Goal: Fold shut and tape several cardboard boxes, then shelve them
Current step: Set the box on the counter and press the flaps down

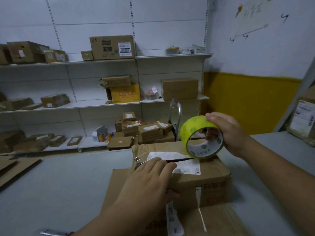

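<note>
Head view: left hand [150,181] is pressing flat on the brown cardboard box [204,184], partly hiding its seam [180,159]; right hand [226,132] is gripping the yellow-green tape roll [192,127].

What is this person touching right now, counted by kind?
Tape rolls: 1, the tape roll gripped by the right hand
Cardboard boxes: 1, the cardboard box pressed by the left hand
Total: 2
</note>
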